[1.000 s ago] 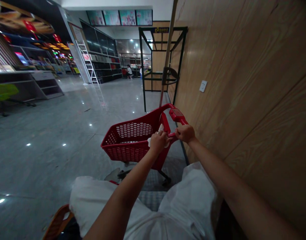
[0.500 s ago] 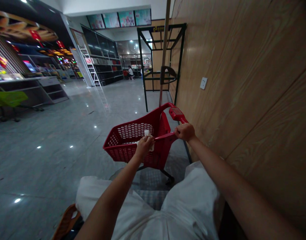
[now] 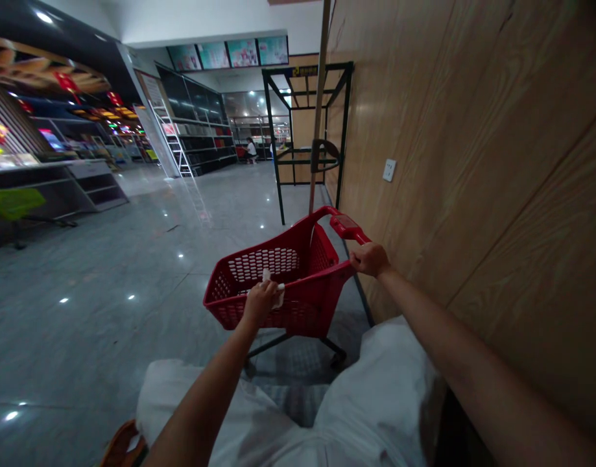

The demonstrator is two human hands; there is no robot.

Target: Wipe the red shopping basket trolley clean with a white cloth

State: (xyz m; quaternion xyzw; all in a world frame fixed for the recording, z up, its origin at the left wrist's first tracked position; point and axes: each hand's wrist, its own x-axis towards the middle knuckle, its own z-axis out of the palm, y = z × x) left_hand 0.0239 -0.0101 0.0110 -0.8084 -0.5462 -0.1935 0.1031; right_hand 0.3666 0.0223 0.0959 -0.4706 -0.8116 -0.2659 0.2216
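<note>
A red plastic shopping cart stands in front of me, close to a wooden wall. My left hand is closed on a white cloth and presses it on the cart's near rim. My right hand is closed around the cart's red handle at its right end. My knees in light trousers show below.
A wood-panelled wall with a white socket runs along the right. A black metal rack stands behind the cart, with a pole in front of it. Glossy grey floor spreads left toward shelves, a ladder and a green chair.
My left hand has slid with the cloth leftward along the cart's rim, away from the handle. My right hand has kept its hold on the handle.
</note>
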